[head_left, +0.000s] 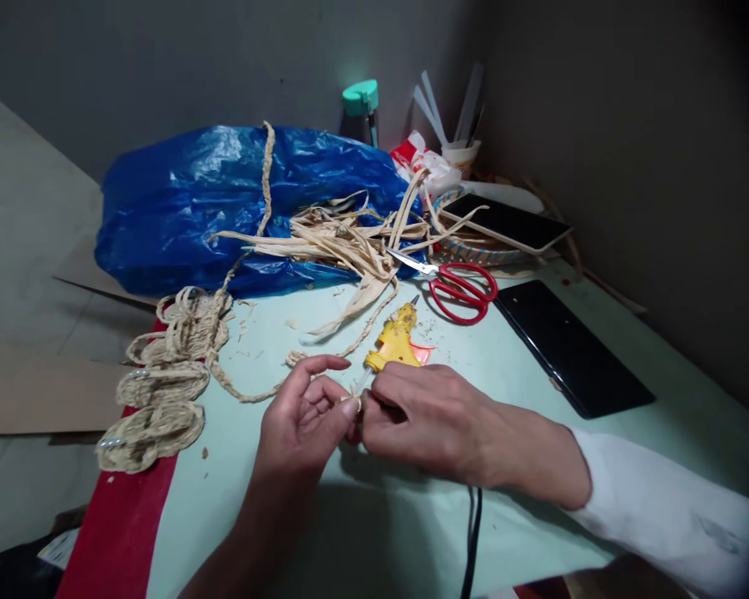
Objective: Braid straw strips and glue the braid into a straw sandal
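Observation:
Low over the table's near middle, my left hand point(305, 416) pinches a small pale bit of braided straw cord point(243, 398) between thumb and fingers. My right hand point(437, 416) is closed against the same spot, fingers curled; what lies inside them is mostly hidden. Just beyond the hands lies a yellow glue gun point(396, 337), nozzle pointing away, a clear glue stick point(363, 381) showing at its rear. Scissors with red handles point(463, 293) rest open behind it. Looped braided pieces point(156, 433) are lined up at the left table edge.
A big blue plastic bag point(181, 208) lies at the back, dry straw strips point(343, 237) spilling over it. A black phone point(574, 345) and a tablet-like device point(505, 220) are at right. Behind stand a teal-lidded bottle point(360, 98) and a cup point(460, 156). A black cable point(473, 541) runs toward me.

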The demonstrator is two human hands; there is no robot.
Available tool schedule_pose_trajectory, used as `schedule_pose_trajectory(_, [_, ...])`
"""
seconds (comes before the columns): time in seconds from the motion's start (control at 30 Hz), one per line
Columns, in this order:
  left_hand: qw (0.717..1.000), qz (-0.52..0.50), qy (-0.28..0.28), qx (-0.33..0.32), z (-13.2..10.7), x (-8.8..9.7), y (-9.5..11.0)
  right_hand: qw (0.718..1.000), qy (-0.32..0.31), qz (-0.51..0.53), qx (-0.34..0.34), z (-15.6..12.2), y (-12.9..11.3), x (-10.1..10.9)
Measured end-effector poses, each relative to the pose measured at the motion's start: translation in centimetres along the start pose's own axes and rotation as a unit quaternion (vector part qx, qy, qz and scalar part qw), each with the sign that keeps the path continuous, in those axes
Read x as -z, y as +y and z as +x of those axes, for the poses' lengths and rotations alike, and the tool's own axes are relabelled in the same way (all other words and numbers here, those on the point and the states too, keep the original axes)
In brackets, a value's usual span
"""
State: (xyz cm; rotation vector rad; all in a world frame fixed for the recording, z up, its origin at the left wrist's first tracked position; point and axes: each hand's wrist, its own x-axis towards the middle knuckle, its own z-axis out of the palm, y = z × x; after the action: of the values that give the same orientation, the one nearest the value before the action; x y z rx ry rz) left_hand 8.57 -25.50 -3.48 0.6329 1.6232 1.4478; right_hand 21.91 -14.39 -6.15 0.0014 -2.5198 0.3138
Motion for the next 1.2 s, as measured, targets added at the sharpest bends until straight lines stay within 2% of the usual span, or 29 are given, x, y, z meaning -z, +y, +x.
schedule_pose_trajectory(0.1, [1.000,-0.012,-0.002,-0.011,0.1,0.3,0.0,0.996,-0.010,0.093,0.006,0.3,0.5,0.4])
schedule_pose_trajectory(0.17, [1.000,-0.018,0.013,-0.022,-0.1,0.4,0.1,0.980,-0.018,0.196,-0.023,0.7,0.7,1.1])
schedule_pose_trajectory(0.27, [0.997,-0.013,0.055,-0.054,-0.5,0.1,0.4,0.932,0.001,0.322,-0.164,1.5,0.7,2.1])
schedule_pose_trajectory(0.3, [0.995,-0.009,0.069,-0.068,-0.7,-0.1,0.5,0.917,-0.001,0.340,-0.208,1.7,0.6,2.3])
schedule_pose_trajectory(0.37, [0.991,0.007,0.098,-0.088,-1.1,-0.5,0.5,0.907,-0.033,0.335,-0.252,1.8,0.3,2.4])
schedule_pose_trajectory(0.43, [0.986,0.024,0.127,-0.102,-1.5,-0.7,0.4,0.918,-0.085,0.305,-0.241,1.8,0.1,2.1])
schedule_pose_trajectory(0.5, [0.981,0.043,0.143,-0.122,-1.7,-0.7,0.3,0.931,-0.110,0.278,-0.210,1.6,-0.1,1.7])
schedule_pose_trajectory(0.67, [0.965,0.098,0.132,-0.206,-2.2,-0.6,-0.2,0.950,-0.044,0.280,-0.134,1.0,-0.4,0.9])
schedule_pose_trajectory(0.77, [0.963,0.110,0.107,-0.223,-2.6,-0.6,-0.4,0.953,0.000,0.280,-0.115,0.7,-0.7,0.8])
schedule_pose_trajectory(0.93, [0.974,0.063,0.076,-0.205,-2.9,-1.1,-0.3,0.955,0.042,0.278,-0.095,0.7,-1.4,0.6])
schedule_pose_trajectory(1.03, [0.983,0.028,0.075,-0.164,-2.5,-1.2,-0.1,0.949,0.059,0.288,-0.111,0.7,-1.5,0.2])
schedule_pose_trajectory(1.2, [0.996,-0.049,0.034,-0.073,-1.2,-0.3,0.3,0.941,0.013,0.297,-0.160,0.7,-0.8,0.6])
